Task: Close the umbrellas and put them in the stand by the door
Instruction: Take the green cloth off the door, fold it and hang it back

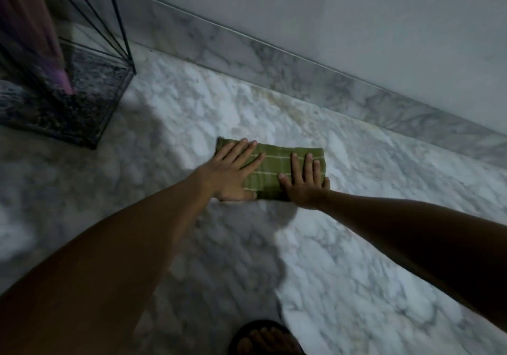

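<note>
While both hands, left hand (233, 173) and right hand (304, 183), press spread fingers on a green cloth (274, 168), the wire stand (65, 91) holds a pink umbrella (35, 28) nearby.

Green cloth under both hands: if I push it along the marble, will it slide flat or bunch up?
The green cloth lies folded flat, so it is probably soft and floppy. Pressed by the left hand and right hand with straight fingers, it should glide on the polished-looking marble floor. Pushed from one edge, it would likely wrinkle.
</note>
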